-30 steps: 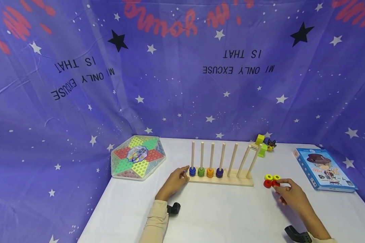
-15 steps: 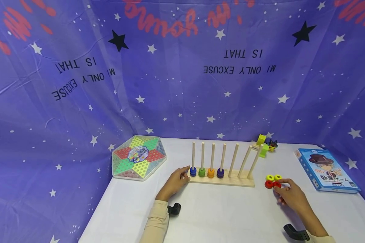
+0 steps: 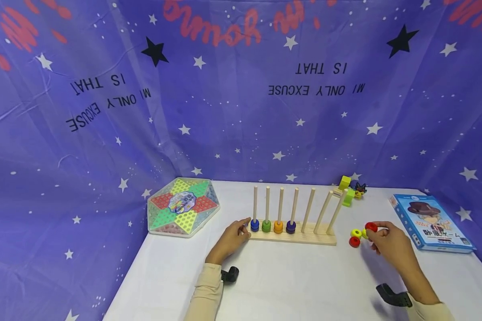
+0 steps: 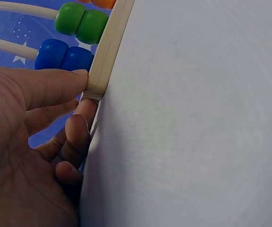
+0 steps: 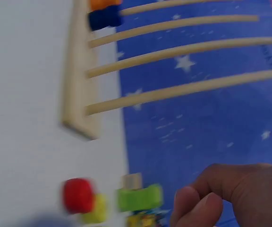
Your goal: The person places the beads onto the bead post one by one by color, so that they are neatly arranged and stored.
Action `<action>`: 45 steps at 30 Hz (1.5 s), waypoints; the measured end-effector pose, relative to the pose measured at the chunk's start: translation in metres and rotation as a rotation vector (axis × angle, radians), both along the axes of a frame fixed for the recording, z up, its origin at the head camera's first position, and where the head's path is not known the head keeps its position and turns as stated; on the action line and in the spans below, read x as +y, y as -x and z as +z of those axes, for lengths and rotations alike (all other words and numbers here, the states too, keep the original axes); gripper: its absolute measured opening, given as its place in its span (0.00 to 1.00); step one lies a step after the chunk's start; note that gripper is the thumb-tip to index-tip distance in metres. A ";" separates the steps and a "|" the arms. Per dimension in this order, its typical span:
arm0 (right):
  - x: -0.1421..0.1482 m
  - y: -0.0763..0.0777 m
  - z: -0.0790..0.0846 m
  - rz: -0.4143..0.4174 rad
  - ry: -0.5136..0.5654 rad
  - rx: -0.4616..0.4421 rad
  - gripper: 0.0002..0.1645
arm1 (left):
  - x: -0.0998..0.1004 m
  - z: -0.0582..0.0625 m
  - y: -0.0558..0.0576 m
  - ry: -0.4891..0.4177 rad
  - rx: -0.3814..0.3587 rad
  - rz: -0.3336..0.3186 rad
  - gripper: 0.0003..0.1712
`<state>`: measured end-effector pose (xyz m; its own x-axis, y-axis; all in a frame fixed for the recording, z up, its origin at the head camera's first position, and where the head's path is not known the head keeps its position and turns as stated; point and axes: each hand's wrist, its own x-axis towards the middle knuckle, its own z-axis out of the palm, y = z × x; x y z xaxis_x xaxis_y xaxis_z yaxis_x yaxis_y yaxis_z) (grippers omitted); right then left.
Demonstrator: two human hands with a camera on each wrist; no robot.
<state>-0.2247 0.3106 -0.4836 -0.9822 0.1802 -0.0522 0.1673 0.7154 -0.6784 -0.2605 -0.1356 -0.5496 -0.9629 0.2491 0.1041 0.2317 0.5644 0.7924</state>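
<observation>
A wooden bead abacus (image 3: 317,238) lies along the table with several upright pegs. Its four left pegs carry blue beads (image 4: 51,54), green beads (image 4: 81,22), orange beads (image 3: 278,227) and dark blue beads (image 3: 291,227); the three right pegs are bare. My left hand (image 3: 230,240) pinches the left end of the base, fingertips beside the blue beads. Raised just off the table, my right hand (image 3: 393,245) pinches a red bead (image 3: 371,227) between thumb and finger. Below it sit another red bead (image 3: 354,241) and two yellow beads (image 3: 355,233), one partly hidden.
A hexagonal Chinese checkers set (image 3: 182,207) lies at the back left. On the right is a blue game box (image 3: 434,223). Green blocks (image 3: 348,196) and a small dark-and-yellow figure (image 3: 359,191) stand behind the abacus's right end, near the starry purple backdrop (image 3: 241,111).
My right hand has lifted one red bead from the group, up and slightly right. The left hand has stayed at the abacus's end.
</observation>
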 end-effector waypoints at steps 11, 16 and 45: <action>-0.051 0.009 0.106 0.109 -0.023 0.284 0.33 | -0.002 -0.002 0.000 0.002 0.007 -0.010 0.29; -0.087 0.017 0.122 0.223 0.019 0.303 0.30 | -0.002 -0.003 0.001 0.003 0.005 -0.003 0.29; -0.104 0.010 0.123 0.228 0.109 0.285 0.42 | -0.002 -0.002 0.001 0.005 0.002 -0.009 0.29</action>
<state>-0.2346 0.2068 -0.3606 -0.9743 -0.0359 0.2224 -0.1943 0.6338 -0.7487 -0.2619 -0.1374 -0.5512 -0.9604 0.2581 0.1048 0.2383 0.5666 0.7888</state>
